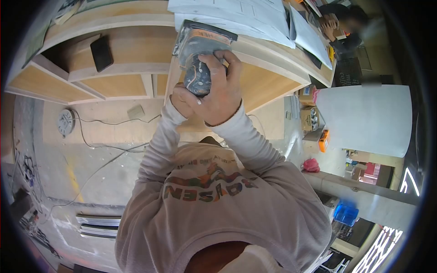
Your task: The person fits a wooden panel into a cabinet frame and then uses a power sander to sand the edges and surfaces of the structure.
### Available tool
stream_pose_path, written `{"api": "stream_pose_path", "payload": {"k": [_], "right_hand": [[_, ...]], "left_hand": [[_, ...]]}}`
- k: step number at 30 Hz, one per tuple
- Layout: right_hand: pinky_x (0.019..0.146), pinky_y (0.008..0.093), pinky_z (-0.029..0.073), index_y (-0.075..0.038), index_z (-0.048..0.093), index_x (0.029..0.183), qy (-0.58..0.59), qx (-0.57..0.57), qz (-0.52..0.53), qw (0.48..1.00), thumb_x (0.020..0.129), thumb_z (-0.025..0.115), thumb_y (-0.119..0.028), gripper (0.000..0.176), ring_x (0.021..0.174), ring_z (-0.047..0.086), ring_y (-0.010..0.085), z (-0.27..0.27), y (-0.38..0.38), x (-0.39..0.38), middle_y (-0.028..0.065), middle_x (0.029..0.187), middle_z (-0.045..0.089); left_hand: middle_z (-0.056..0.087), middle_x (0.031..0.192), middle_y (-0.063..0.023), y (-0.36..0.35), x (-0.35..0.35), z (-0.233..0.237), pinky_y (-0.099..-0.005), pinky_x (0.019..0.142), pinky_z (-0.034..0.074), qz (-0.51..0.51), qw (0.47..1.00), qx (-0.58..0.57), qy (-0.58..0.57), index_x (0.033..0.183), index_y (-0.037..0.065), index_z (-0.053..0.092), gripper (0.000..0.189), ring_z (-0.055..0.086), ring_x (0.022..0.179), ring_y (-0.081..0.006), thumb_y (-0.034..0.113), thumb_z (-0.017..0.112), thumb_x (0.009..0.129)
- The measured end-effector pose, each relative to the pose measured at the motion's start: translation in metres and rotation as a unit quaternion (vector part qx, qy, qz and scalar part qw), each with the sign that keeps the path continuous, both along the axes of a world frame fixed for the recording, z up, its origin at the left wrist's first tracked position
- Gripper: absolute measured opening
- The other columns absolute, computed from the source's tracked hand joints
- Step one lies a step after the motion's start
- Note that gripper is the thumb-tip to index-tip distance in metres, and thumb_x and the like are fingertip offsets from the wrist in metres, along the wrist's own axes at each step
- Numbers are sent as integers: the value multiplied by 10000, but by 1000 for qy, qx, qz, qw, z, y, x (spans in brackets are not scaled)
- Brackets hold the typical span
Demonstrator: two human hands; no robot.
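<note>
Grey, hard-shelled sander (205, 44) at the wooden cabinet (268, 82). Right hand (224, 93) is curled closed over its rounded handle; left hand (179, 105) is beside it, grip indeterminable. Probably rigid, moderately heavy; support with 2 hands at the handle.

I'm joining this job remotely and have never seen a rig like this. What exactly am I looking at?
There is no robot here, just a person with bare hands. The only picture comes from a camera on their head, looking forward and down, so the shirt lettering appears upside down. The right hand grips the rounded body of a power sander; the left hand, partly hidden, is beside its near end. Around them is light wooden cabinetwork. Sheets of paper lie on top, and a dark phone is to the left. Another person is at the upper right.
</note>
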State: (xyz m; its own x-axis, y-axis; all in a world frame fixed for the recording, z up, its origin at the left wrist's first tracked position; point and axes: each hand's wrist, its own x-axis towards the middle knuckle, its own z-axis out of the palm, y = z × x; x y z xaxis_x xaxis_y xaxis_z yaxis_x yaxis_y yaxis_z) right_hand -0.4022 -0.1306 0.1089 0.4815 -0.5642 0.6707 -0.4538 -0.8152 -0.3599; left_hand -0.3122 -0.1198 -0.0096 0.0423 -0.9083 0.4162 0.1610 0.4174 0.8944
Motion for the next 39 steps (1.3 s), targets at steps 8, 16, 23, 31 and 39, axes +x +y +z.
{"api": "stream_pose_path", "payload": {"k": [8, 16, 23, 31, 39], "right_hand": [[835, 443, 428, -58, 450, 1166, -46, 34, -20, 998, 557, 839, -224, 741, 1035, 444, 375, -1, -14, -66, 221, 1132, 411], [838, 448, 418, -44, 431, 1175, -58, 1, -50, 997, 567, 827, -191, 740, 1054, 421, 369, -2, -37, -143, 214, 1116, 433], [892, 414, 376, -10, 416, 1193, -131, 17, -37, 991, 621, 818, -186, 721, 1042, 441, 319, -17, -59, -198, 168, 1133, 445], [890, 469, 379, 1, 462, 1157, -102, -65, -60, 991, 636, 816, -247, 677, 1047, 448, 356, -16, -60, -166, 186, 1130, 455], [897, 466, 378, -4, 494, 1083, -124, -44, 77, 988, 610, 794, -155, 580, 1052, 456, 361, -3, -39, -95, 179, 1082, 492]], "left_hand": [[649, 930, -94, -15, -51, -6, -299, 710, 495, 28, 994, 46, -96, 963, 78, 635, 296, 637, 836, -184, 149, 719, 688], [644, 948, -86, -30, -118, 50, -306, 695, 493, 0, 999, -4, -51, 967, 42, 616, 337, 626, 860, -179, 138, 735, 666], [603, 1057, -136, -43, -189, 29, -397, 793, 464, 209, 968, -78, -111, 1003, 41, 615, 390, 575, 951, -314, 192, 725, 661], [625, 926, -173, -48, -137, 40, -374, 699, 485, 143, 967, -122, -171, 907, 62, 598, 346, 616, 857, -283, 193, 737, 619], [649, 810, -170, 17, -86, 54, -366, 643, 491, 259, 942, -50, -207, 893, 45, 599, 335, 642, 742, -254, 191, 744, 628]]}}
